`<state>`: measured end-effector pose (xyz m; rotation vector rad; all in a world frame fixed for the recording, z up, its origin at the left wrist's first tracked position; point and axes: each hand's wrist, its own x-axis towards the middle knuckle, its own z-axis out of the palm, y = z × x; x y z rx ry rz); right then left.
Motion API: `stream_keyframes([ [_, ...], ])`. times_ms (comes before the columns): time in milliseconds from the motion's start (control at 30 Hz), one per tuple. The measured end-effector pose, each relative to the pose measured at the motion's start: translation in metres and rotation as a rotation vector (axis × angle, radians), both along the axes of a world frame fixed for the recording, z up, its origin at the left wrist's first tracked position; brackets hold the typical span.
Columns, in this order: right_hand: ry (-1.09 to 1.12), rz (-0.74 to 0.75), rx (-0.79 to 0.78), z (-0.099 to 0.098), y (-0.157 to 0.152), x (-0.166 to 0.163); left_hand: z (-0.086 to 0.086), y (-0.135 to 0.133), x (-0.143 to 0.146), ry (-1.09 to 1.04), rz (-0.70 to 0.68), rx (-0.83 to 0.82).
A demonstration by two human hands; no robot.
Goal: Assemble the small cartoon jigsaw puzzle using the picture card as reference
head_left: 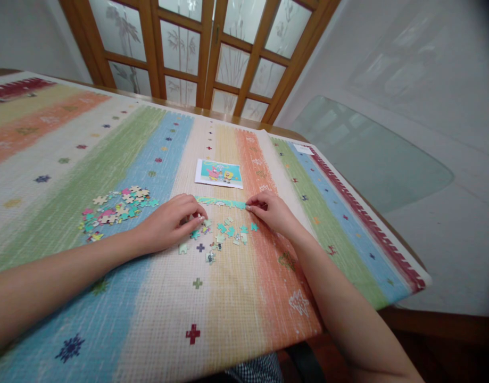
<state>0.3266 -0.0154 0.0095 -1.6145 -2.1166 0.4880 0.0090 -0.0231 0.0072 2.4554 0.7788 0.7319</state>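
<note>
A narrow strip of joined jigsaw pieces [221, 202], turquoise with yellow-green marks, lies across the table in front of me. At its right end, the thumb and forefinger of my right hand [273, 210] pinch a puzzle piece at the strip's edge; the fingertips largely cover it. My left hand [175, 221] rests near the strip's left end. Its fingers are curled, with thumb and fingertips together just above loose pieces, and whatever they may hold is hidden. Several loose turquoise and pale pieces [230, 232] are scattered below the strip, between my hands.
A printed cartoon picture [220, 173] lies beyond the strip. To the left, a heap of mixed puzzle pieces [115, 214] sits beside my left forearm. A striped tablecloth [236, 319] covers the table. A small white paper [303, 149] lies near the far right edge.
</note>
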Motion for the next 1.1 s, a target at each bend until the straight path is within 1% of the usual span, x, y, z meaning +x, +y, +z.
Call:
stream_keyframes([
  [200,-0.009,-0.023,0.016,0.000,0.000,-0.003,0.001,0.000,0.001,0.014,0.016,0.021],
  [267,-0.007,-0.033,0.015,-0.001,0.000,-0.004,-0.001,0.001,0.000,0.026,0.064,0.078],
  [333,-0.008,-0.040,0.014,-0.001,0.000,-0.005,-0.004,0.002,-0.002,0.047,0.160,0.160],
  [433,-0.023,-0.031,0.017,0.000,-0.001,-0.004,-0.010,0.003,-0.004,0.169,0.285,0.258],
  [533,-0.029,-0.014,0.007,0.003,-0.003,-0.004,-0.014,0.001,-0.003,0.366,0.315,0.271],
  [633,-0.058,-0.002,0.008,0.012,-0.007,-0.003,-0.014,-0.002,-0.001,0.486,0.316,0.260],
  [733,-0.186,0.055,0.054,0.024,-0.016,-0.004,-0.012,-0.003,0.000,0.542,0.321,0.242],
  [800,-0.317,0.101,0.084,0.031,-0.023,-0.006,-0.011,-0.003,0.000,0.561,0.327,0.228],
  [867,-0.464,0.142,0.075,0.035,-0.032,-0.008,-0.011,-0.004,0.001,0.570,0.330,0.215],
  [1000,-0.642,0.119,0.074,0.029,-0.045,-0.014,-0.012,-0.003,0.001,0.579,0.328,0.197],
  [1100,-0.701,0.102,0.049,0.023,-0.049,-0.018,-0.013,-0.004,0.000,0.578,0.325,0.204],
])
